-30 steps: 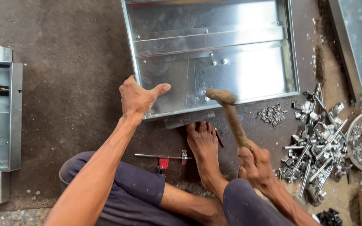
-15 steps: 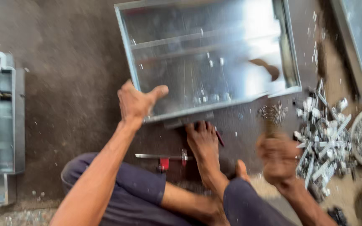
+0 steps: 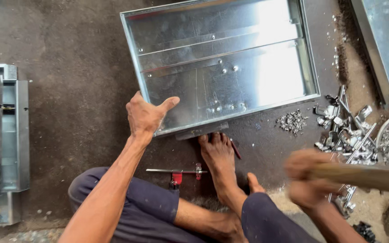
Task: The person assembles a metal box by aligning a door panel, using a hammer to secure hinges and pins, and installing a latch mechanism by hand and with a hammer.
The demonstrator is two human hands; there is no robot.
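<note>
Head view: my left hand [image 3: 147, 116] clamps the near corner of the steel tray [image 3: 223, 67], centre top. My right hand [image 3: 309, 180], blurred at lower right, is closed on a wooden handle [image 3: 365, 176]. I judge a stray swing could hit my foot [image 3: 218, 155] touching the rim.

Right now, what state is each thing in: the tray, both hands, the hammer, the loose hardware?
Metal tray: flat on floor, open side up.
Left hand: gripping the tray's corner.
Right hand: blurred, closed on hammer handle.
Foot: against the tray's near edge.
Metal fittings: piled loose.
</note>
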